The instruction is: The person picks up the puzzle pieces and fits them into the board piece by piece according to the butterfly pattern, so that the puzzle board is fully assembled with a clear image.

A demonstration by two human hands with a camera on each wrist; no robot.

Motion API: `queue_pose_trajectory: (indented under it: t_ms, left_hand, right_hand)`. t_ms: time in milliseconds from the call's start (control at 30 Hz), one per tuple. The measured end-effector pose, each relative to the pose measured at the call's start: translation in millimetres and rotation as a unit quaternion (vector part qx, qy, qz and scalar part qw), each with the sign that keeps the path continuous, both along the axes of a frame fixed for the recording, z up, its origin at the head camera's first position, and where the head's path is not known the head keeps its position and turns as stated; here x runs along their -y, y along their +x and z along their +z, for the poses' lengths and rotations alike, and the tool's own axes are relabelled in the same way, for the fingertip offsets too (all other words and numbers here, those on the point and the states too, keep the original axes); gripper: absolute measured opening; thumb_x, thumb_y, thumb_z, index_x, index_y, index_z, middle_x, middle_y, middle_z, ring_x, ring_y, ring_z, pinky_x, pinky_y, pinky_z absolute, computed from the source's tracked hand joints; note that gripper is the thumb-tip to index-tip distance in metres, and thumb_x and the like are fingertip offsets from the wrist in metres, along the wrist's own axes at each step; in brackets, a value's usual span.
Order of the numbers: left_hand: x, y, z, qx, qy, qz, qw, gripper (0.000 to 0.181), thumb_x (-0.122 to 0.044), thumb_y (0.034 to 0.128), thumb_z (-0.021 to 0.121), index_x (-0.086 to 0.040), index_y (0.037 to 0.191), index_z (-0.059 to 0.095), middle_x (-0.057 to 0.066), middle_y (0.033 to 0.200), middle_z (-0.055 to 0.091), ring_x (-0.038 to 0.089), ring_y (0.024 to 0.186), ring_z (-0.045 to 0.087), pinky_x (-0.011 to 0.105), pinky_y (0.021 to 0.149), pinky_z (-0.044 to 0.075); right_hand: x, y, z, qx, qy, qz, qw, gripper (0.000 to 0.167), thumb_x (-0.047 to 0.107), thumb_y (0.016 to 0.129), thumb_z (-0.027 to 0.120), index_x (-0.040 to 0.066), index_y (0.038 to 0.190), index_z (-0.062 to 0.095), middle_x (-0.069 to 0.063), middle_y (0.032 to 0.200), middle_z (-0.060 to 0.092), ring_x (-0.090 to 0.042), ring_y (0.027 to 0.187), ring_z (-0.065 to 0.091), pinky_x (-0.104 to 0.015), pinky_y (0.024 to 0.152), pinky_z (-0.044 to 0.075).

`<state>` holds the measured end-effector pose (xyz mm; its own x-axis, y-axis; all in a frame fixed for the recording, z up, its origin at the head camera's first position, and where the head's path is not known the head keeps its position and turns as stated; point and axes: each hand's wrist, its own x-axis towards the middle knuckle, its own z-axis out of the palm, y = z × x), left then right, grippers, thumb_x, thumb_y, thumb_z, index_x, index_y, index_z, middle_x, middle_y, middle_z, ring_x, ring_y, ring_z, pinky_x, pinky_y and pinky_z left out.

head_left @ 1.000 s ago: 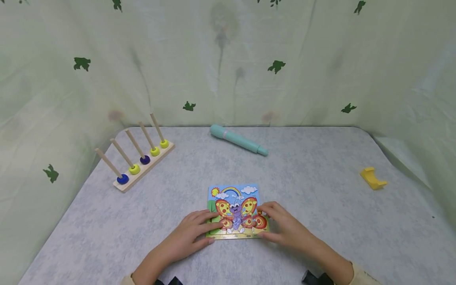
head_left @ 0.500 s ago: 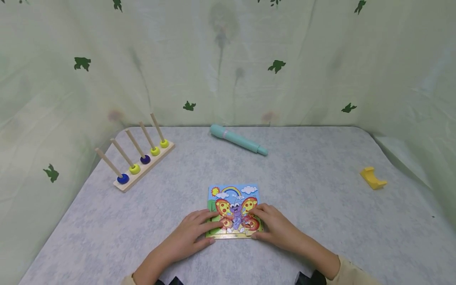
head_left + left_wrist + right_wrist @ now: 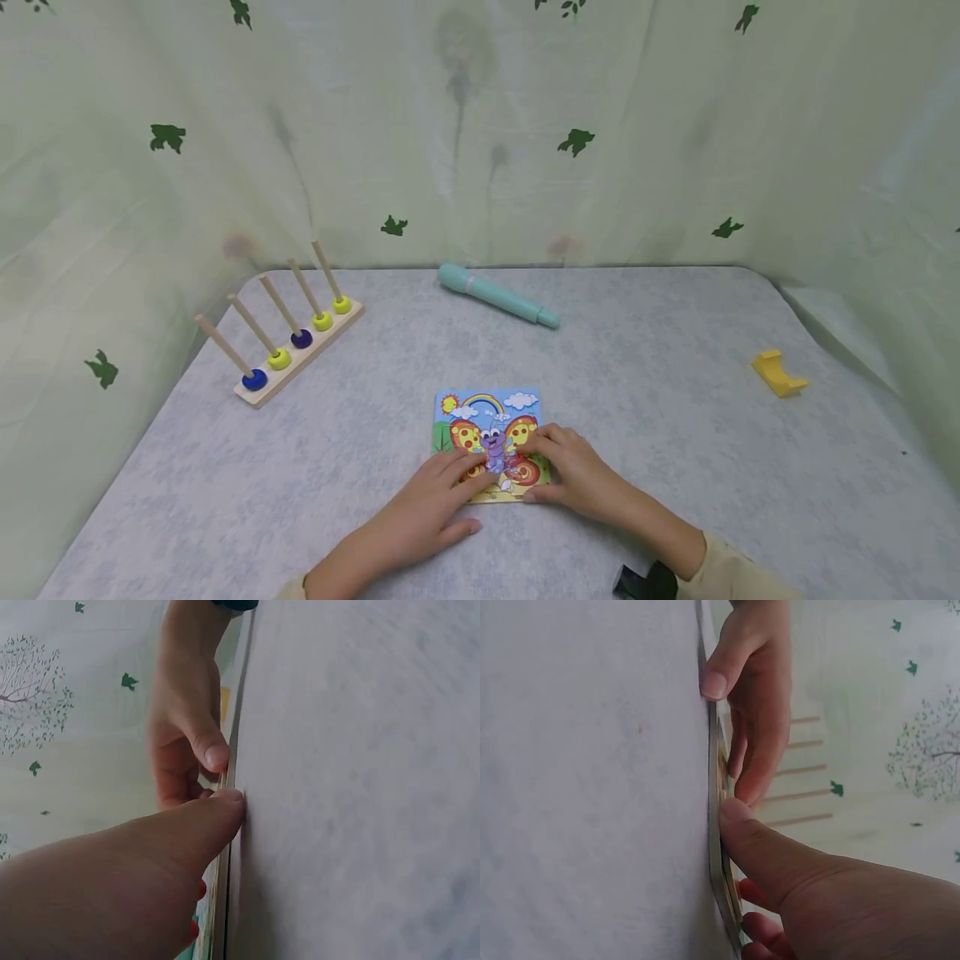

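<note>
A butterfly jigsaw puzzle (image 3: 487, 406) lies flat near the front middle of the table, with a rainbow and sun along its top. My left hand (image 3: 420, 508) rests its outstretched fingers on the puzzle's lower left and middle, covering part of the butterfly's wing; its thumb lies off the front edge. With bent fingers and thumb, my right hand (image 3: 581, 477) holds the lower-right puzzle piece (image 3: 525, 472), which shows a red wing and sits in the picture. In the right wrist view the right thumb touches the board's edge (image 3: 718, 874). The right fingertips are partly hidden there.
A wooden peg stand (image 3: 288, 367) with blue and yellow rings stands at the back left. Behind the puzzle lies a mint-green stick-shaped thing (image 3: 498, 297). A yellow curved block (image 3: 780, 374) is at the right. Hanging cloth (image 3: 510, 192) encloses the table (image 3: 660, 350).
The right hand has moved left with the wing piece, from jutting past the puzzle's right side into the picture. My left hand has slid right over the puzzle's lower middle.
</note>
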<state>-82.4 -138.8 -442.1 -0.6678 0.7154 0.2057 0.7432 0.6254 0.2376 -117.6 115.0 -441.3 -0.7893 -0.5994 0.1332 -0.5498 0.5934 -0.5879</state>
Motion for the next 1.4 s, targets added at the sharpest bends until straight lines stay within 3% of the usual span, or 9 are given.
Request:
queue_pose_trajectory:
  t_ms: [133,567,833,1133,1400]
  left_hand:
    - [-6.2,-2.3,-3.6,-0.018,-0.005,-0.024,0.9995,0.046,-0.040,0.0869,0.054,-0.025,0.130,0.048,0.005,0.134,0.041,0.025,0.121,0.035,0.048,0.098,0.026]
    - [-6.6,-6.9,-7.6,-0.025,0.019,-0.034,0.9989,0.045,-0.040,0.0858,0.056,-0.028,0.128,0.050,0.004,0.133,0.044,0.025,0.120,0.038,0.047,0.098,0.027]
    - [-6.0,-6.8,-5.5,0.004,0.019,-0.031,0.9993,0.046,-0.039,0.0870,0.055,-0.025,0.131,0.049,0.001,0.137,0.040,0.024,0.122,0.035,0.048,0.099,0.025]
    - [-5.6,-7.3,-5.5,0.002,0.021,-0.035,0.9992,0.045,-0.038,0.0871,0.055,-0.025,0.130,0.049,0.001,0.137,0.040,0.025,0.122,0.035,0.047,0.099,0.025]
    - [-6.7,-5.5,-6.0,0.002,0.005,-0.035,0.9994,0.044,-0.037,0.0895,0.052,-0.028,0.132,0.046,0.002,0.138,0.038,0.026,0.123,0.033,0.050,0.100,0.021]
  right_hand:
    - [-0.2,-2.0,-3.0,-0.001,-0.005,-0.004,1.0000,0.048,0.040,0.070,0.074,0.020,0.112,0.059,0.003,0.112,0.047,-0.018,0.104,0.042,-0.044,0.086,0.034]
    - [2.2,-2.7,-4.7,-0.021,0.011,-0.015,0.9996,0.051,0.047,0.070,0.070,0.023,0.114,0.061,0.003,0.113,0.045,-0.018,0.104,0.041,-0.043,0.085,0.035]
    - [4.1,-4.1,-6.4,-0.030,0.016,-0.018,0.9993,0.050,0.048,0.072,0.069,0.025,0.115,0.060,0.003,0.114,0.045,-0.017,0.101,0.041,-0.041,0.084,0.035]
    - [-2.9,-8.7,-3.1,0.047,0.016,0.005,0.9988,0.049,0.042,0.078,0.066,0.026,0.123,0.056,0.003,0.120,0.041,-0.021,0.111,0.036,-0.050,0.091,0.029]
    - [-7.6,-11.5,0.8,0.081,-0.012,0.020,0.9964,0.047,0.033,0.076,0.071,0.021,0.120,0.059,0.001,0.124,0.041,-0.022,0.117,0.033,-0.049,0.093,0.029]
